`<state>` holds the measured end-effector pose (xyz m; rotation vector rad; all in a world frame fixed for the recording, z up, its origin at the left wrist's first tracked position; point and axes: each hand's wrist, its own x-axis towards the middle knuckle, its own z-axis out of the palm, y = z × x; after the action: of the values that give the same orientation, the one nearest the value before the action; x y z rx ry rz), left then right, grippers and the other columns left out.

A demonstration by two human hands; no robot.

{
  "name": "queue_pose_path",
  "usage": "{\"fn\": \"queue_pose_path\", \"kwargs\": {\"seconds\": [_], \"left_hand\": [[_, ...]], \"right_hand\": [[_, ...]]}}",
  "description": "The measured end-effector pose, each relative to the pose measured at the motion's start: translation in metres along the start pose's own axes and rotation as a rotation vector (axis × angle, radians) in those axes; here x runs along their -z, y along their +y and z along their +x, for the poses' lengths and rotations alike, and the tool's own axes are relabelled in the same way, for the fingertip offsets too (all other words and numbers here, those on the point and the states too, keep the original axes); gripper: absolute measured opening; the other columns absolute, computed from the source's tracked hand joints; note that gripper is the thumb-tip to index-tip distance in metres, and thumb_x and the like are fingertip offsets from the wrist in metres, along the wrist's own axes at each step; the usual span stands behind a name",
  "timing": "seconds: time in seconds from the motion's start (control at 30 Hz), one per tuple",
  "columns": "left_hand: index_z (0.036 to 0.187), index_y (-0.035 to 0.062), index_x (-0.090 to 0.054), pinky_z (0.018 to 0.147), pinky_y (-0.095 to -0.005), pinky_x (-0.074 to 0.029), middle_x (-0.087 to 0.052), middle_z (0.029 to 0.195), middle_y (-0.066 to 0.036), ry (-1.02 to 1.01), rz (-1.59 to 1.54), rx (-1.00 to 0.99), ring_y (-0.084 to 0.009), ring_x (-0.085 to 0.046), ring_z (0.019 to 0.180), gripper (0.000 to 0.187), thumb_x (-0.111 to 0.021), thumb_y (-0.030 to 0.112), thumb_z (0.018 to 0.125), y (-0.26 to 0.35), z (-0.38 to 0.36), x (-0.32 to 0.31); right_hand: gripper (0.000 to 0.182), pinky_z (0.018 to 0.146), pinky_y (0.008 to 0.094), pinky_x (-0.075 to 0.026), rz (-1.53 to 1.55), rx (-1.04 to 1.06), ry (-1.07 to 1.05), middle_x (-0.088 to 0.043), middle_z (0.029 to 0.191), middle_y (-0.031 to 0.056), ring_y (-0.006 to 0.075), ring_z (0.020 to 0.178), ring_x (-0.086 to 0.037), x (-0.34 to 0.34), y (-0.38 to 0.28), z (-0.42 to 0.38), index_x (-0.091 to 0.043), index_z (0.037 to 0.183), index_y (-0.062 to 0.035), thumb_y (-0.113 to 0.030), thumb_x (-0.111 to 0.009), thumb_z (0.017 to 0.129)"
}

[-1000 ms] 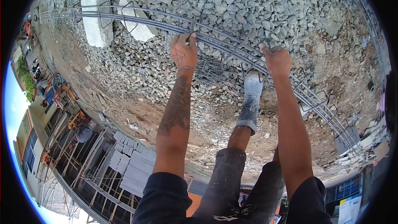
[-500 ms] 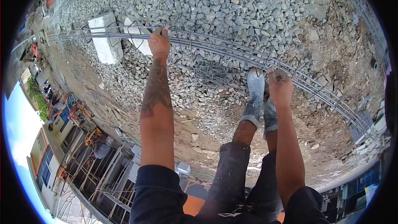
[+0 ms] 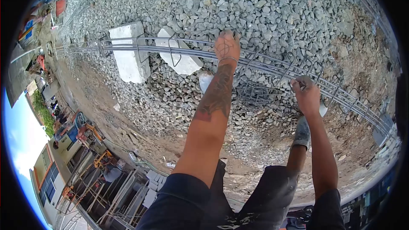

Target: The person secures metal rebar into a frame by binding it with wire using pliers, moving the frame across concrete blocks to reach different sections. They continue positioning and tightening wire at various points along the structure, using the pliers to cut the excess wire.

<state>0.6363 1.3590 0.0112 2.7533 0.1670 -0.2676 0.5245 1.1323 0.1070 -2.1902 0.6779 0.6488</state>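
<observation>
A long rebar cage (image 3: 272, 69), straight steel bars with square stirrups around them, crosses in front of me above gravel. My left hand (image 3: 227, 47) is closed over the upper bars, its fingertips hidden behind the steel. To the right and slightly lower, my right hand (image 3: 306, 93) has curled fingers, thumb and forefinger close together at the near edge of the bars. Whatever those fingers pinch is too small to make out. Between the hands, on the near side of the cage, lies a heap of loose stirrups (image 3: 255, 93) on the stones.
Two pale concrete blocks, one longer (image 3: 129, 55) and one nearer my left hand (image 3: 178, 53), sit under the cage's left part. Grey gravel (image 3: 264, 4) spreads beyond. My boot (image 3: 302, 132) stands near the right hand. People and scaffolding (image 3: 93, 187) are at lower left.
My left hand has moved right along the bars, farther from the concrete blocks. My feet have moved apart, and the view has shifted. The right hand sits slightly lower against the bars.
</observation>
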Motion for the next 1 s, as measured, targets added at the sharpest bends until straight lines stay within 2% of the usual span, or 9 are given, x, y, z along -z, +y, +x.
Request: {"fn": "queue_pose_path", "kwargs": {"seconds": [0.07,0.17,0.33,0.57,0.7,0.77,0.87,0.97,1.0], "left_hand": [[0.083,0.0036,-0.063,0.064,-0.0414,-0.048,-0.064,0.078,-0.014,-0.026,-0.05,0.057,-0.0336,-0.061,0.07,0.024,-0.064,0.027,0.077,-0.017,-0.027,0.001],[0.08,0.0015,-0.057,0.061,-0.0412,-0.048,-0.062,0.075,-0.016,-0.103,-0.111,-0.121,-0.0333,-0.061,0.069,0.023,-0.065,0.023,0.076,-0.017,-0.009,0.005],[0.084,0.0015,-0.055,0.06,-0.0404,-0.049,-0.062,0.075,-0.017,-0.106,-0.09,-0.163,-0.0326,-0.062,0.067,0.017,-0.06,0.016,0.076,-0.012,0.005,0.004],[0.087,-0.0011,-0.059,0.062,-0.0416,-0.048,-0.062,0.069,-0.016,-0.108,-0.233,-0.024,-0.0337,-0.061,0.068,0.024,-0.066,0.018,0.073,0.004,0.019,0.006],[0.09,0.0008,-0.06,0.07,-0.0381,-0.045,-0.056,0.081,-0.013,0.269,-0.425,-0.162,-0.0281,-0.054,0.073,0.021,-0.065,0.016,0.075,-0.033,-0.021,0.021],[0.094,0.0004,-0.058,0.072,-0.0377,-0.044,-0.055,0.088,-0.015,0.336,-0.255,-0.051,-0.0295,-0.053,0.077,0.025,-0.066,0.014,0.074,-0.063,-0.063,0.03],[0.102,0.0007,-0.055,0.079,-0.0408,-0.042,-0.054,0.093,-0.017,0.137,-0.295,0.078,-0.0338,-0.053,0.087,0.034,-0.067,0.016,0.074,-0.093,-0.1,0.027],[0.105,-0.0034,-0.053,0.081,-0.0317,-0.043,-0.057,0.098,-0.013,0.001,-0.877,0.57,-0.0202,-0.055,0.09,0.037,-0.064,0.023,0.082,-0.088,-0.107,0.022],[0.105,-0.0034,-0.053,0.081,-0.0317,-0.043,-0.057,0.098,-0.013,-0.004,-0.881,0.578,-0.0202,-0.055,0.09,0.037,-0.064,0.023,0.082,-0.093,-0.107,0.016]], "right_hand": [[0.022,0.064,0.0377,-0.047,-0.077,0.162,0.101,-0.063,0.077,0.0152,0.032,0.073,-0.062,-0.03,-0.006,0.003,-0.062,0.084,-0.0015,-0.022,-0.065,0.078],[0.023,0.067,0.0415,-0.048,-0.3,0.236,0.169,-0.061,0.095,0.0127,0.0351,0.081,-0.06,-0.06,-0.028,0.01,-0.06,0.094,-0.0053,-0.022,-0.063,0.079],[0.024,0.067,0.0399,-0.049,-0.293,0.325,0.233,-0.062,0.095,0.0127,0.0331,0.079,-0.061,-0.078,-0.065,0.014,-0.06,0.093,-0.0051,-0.024,-0.063,0.079],[0.039,0.074,0.0398,-0.049,-0.142,-0.306,0.119,-0.066,0.079,0.0183,0.0337,0.079,-0.063,-0.106,-0.081,0.008,-0.066,0.083,-0.0047,-0.043,-0.065,0.074],[0.042,0.074,0.0405,-0.049,-0.098,-0.38,0.049,-0.066,0.08,0.0183,0.0341,0.08,-0.064,-0.126,-0.081,0.006,-0.067,0.084,-0.0057,-0.046,-0.063,0.075],[0.04,0.073,0.0415,-0.049,-0.1,-0.386,0.07,-0.066,0.08,0.0178,0.0343,0.08,-0.064,-0.134,-0.08,0.01,-0.067,0.084,-0.0065,-0.046,-0.062,0.076],[0.033,0.069,0.0441,-0.05,-0.109,-0.371,0.1,-0.066,0.078,0.017,0.0345,0.078,-0.064,-0.142,-0.078,0.013,-0.066,0.083,-0.0079,-0.04,-0.06,0.079],[0.029,0.068,0.0436,-0.051,-0.186,-0.271,0.14,-0.065,0.079,0.0169,0.0347,0.077,-0.064,-0.145,-0.072,0.016,-0.064,0.082,-0.007,-0.035,-0.059,0.078],[0.028,0.068,0.0433,-0.051,-0.203,-0.265,0.144,-0.065,0.079,0.0172,0.0347,0.076,-0.064,-0.143,-0.074,0.017,-0.063,0.081,-0.0063,-0.033,-0.058,0.078]]}}
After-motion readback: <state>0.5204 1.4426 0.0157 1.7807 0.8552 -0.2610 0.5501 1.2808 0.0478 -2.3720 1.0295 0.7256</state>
